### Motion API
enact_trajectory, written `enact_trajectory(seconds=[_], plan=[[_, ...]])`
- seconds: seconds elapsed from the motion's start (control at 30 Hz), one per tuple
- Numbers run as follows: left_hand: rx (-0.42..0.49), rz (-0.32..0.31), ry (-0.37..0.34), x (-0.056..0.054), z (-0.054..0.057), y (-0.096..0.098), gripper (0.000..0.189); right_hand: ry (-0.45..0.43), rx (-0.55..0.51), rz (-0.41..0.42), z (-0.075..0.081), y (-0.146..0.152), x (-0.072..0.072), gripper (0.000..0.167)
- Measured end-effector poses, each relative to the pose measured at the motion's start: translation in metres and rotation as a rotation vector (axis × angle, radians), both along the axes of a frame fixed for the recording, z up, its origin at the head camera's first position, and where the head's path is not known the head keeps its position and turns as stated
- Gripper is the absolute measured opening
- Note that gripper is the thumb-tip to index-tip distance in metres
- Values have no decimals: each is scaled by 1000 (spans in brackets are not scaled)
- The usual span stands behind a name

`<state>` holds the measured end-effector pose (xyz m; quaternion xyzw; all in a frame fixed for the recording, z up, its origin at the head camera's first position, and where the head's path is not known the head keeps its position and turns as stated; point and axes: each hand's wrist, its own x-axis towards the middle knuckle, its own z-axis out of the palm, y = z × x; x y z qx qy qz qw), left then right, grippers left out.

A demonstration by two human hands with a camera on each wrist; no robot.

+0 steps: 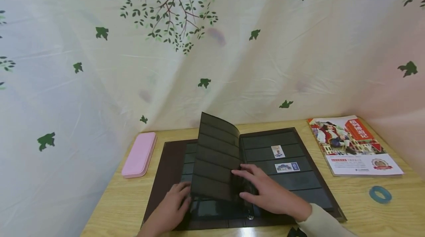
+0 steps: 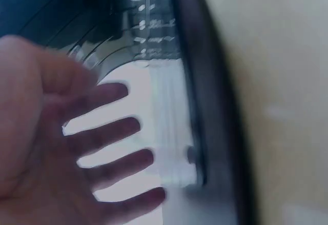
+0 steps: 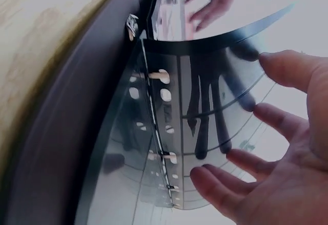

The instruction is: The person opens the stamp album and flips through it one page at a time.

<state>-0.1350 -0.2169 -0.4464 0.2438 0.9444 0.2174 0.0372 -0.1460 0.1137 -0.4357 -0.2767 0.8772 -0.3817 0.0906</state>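
Observation:
A stamp album [image 1: 167, 167] lies open on the table, one black pocketed page [image 1: 216, 156] standing raised near its spine. My right hand [image 1: 265, 192] is at the raised page, its fingers spread; in the right wrist view the fingertips [image 3: 205, 184] are right at the glossy sheet, which mirrors them. Over the album's left side is my left hand [image 1: 170, 205], beside the raised page's outer edge. Its fingers [image 2: 115, 133] appear extended and apart in the left wrist view. Two stamps, a small upright one [image 1: 278, 151] and a wider one [image 1: 287, 167], sit in the right-hand page.
A pink case [image 1: 139, 154] stands left of the album. To the right lie a colourful book [image 1: 355, 148] and a blue ring-shaped roll [image 1: 380, 194]. A patterned cloth [image 1: 232, 63] hangs behind the wooden table [image 1: 113, 200].

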Motion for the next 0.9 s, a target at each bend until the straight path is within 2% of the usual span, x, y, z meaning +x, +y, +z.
enact_trajectory(seconds=[0.1,0.17,0.23,0.33,0.4,0.5,0.63,0.8,0.9], plan=[[57,119,176,-2,10,-4,24,27,23,-22,-2,-3,-1,58],[129,198,246,-2,19,-6,26,46,39,-35,-3,-5,-2,57],[189,248,294,-1,26,-7,27,65,59,-45,-4,-7,-3,57],[244,245,332,2,34,-5,28,84,87,-60,-4,-11,-5,56],[239,198,339,3,35,-2,31,100,102,-68,-5,-13,-4,55],[194,100,291,3,30,5,37,125,113,-81,-6,-16,-3,55],[104,-10,137,3,16,14,43,152,117,-76,-8,-18,-3,55],[-33,-75,-47,0,1,22,44,139,96,-62,-10,-17,-6,57],[-91,-92,-136,-1,-6,23,46,80,69,-58,-11,-14,-11,63]])
